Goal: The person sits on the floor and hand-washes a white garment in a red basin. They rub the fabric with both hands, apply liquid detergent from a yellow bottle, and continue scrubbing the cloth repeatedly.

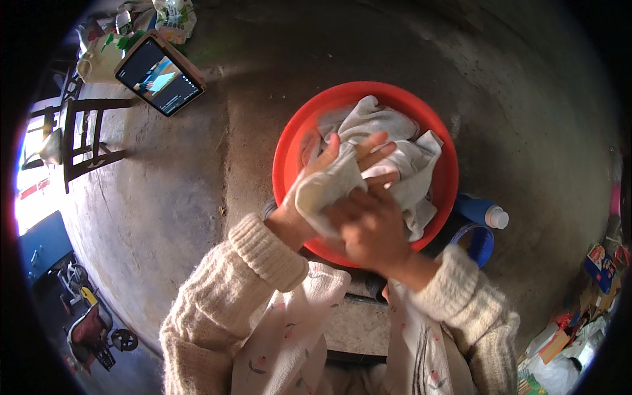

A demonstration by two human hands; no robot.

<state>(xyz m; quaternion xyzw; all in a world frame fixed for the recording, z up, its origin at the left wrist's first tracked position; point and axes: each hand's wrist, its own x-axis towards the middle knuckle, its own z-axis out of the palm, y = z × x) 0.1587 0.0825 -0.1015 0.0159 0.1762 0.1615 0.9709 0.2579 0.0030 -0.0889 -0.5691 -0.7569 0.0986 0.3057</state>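
Note:
A red plastic basin (283,163) stands on the floor before me, with wet-looking whitish cloth (419,168) heaped inside. Over its near left part is my left hand (316,182), fingers spread, with a pale piece of cloth (328,190) draped over the palm. My right hand (370,227), slightly blurred, is curled with its fingers pressed on that same cloth. Whether the piece joins the heap is unclear. Water seems to lie at the basin's left inner side.
Right of the basin are a blue bottle with a white cap (481,211) and a blue round container (481,247). A tablet (160,76) leans by jugs at upper left, near a dark wooden stool (94,103). Bags and boxes (558,355) lie lower right.

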